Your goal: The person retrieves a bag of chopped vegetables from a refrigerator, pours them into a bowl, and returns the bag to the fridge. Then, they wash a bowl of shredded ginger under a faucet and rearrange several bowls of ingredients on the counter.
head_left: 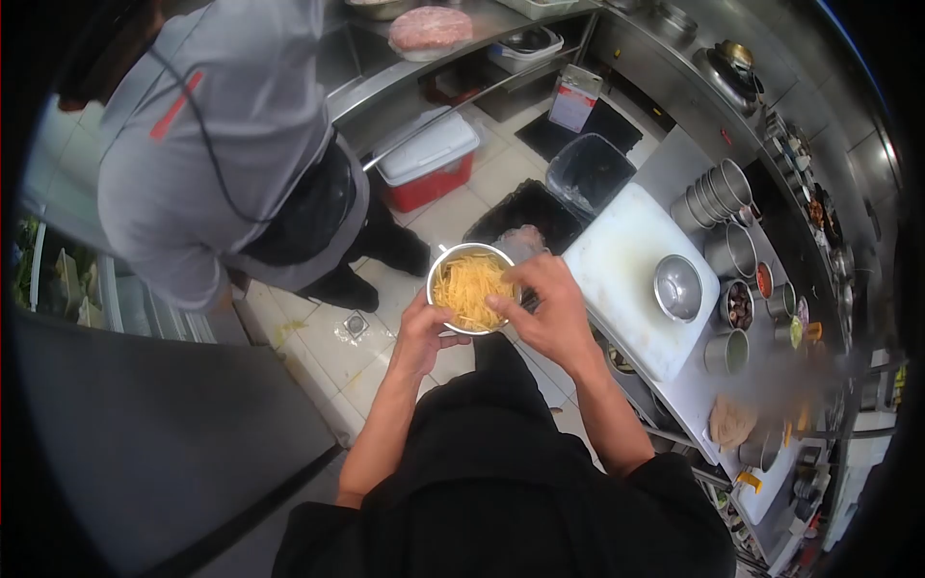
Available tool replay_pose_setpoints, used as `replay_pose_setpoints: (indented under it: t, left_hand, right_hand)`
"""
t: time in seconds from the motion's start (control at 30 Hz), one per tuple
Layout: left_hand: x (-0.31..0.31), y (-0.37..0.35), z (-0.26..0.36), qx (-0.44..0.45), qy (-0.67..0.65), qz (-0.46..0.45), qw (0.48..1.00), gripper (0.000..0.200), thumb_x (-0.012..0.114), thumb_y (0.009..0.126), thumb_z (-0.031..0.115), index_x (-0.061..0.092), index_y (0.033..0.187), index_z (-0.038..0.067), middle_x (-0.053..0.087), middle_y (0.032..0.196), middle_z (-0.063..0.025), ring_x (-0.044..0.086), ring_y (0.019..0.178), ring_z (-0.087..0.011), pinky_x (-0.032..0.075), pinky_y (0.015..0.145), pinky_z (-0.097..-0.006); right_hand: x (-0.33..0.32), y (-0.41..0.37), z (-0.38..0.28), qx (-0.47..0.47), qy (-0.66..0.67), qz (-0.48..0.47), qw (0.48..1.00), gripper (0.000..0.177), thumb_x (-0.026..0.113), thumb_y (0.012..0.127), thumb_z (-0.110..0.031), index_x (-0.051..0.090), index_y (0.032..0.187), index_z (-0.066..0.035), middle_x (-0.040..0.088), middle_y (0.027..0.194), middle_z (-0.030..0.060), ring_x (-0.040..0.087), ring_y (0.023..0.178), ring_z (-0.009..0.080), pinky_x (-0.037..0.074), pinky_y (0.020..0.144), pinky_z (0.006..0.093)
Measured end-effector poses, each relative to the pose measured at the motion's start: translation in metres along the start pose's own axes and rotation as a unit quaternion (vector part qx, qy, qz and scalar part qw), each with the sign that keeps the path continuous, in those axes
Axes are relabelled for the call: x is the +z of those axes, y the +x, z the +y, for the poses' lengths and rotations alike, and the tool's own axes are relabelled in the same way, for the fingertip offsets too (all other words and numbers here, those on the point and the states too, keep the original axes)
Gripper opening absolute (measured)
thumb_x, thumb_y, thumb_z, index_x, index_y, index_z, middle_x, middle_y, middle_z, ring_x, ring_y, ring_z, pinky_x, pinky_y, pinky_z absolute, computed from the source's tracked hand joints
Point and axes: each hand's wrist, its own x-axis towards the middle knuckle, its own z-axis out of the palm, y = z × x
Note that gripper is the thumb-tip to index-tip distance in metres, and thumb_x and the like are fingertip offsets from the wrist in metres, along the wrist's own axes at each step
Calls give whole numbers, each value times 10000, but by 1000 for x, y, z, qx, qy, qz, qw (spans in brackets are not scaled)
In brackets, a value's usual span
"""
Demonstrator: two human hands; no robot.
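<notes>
In front of my body is a round metal container with a small handle, full of thin yellow shreds. My left hand grips it from the left, the thumb over the rim and the other fingers around its side. From the right, my right hand reaches over the rim, with thumb and forefinger curled into the shreds. Its other fingers are partly hidden. Right of it, a white cutting board lies on the counter with a steel bowl on it.
A co-worker in a grey shirt stands close at left. Beyond are a red cooler, a lined bin and wrapped meat on a steel counter. Stacked pots and several ingredient tubs line the right. A floor drain shows below.
</notes>
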Motion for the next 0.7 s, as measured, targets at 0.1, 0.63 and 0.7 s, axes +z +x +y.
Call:
replay_pose_setpoints:
  t: [0.1,0.63,0.7]
  left_hand:
    - [1,21,13,3,12,-3,1000,592,530,760,202,417,1307,6,585,1164,-167,647,974,-295,582,749,-451]
    - [-35,133,78,35,-36,110,993,740,495,703,172,322,1410,41,523,1280,-173,612,1079,-326,581,782,-501]
    - [-44,147,87,44,-40,117,991,774,498,684,161,303,1425,46,513,1288,-166,612,1076,-324,583,779,-499]
  right_hand:
    - [6,27,5,-66,-129,-99,984,323,809,640,-262,680,868,-73,594,847,77,524,864,272,397,753,406]
    - [80,231,68,-17,179,-241,954,120,708,748,-111,671,783,-3,608,803,147,608,809,332,471,718,398]
    - [96,255,64,-34,193,-205,959,134,702,772,-121,666,789,6,612,794,151,616,754,315,473,676,374]
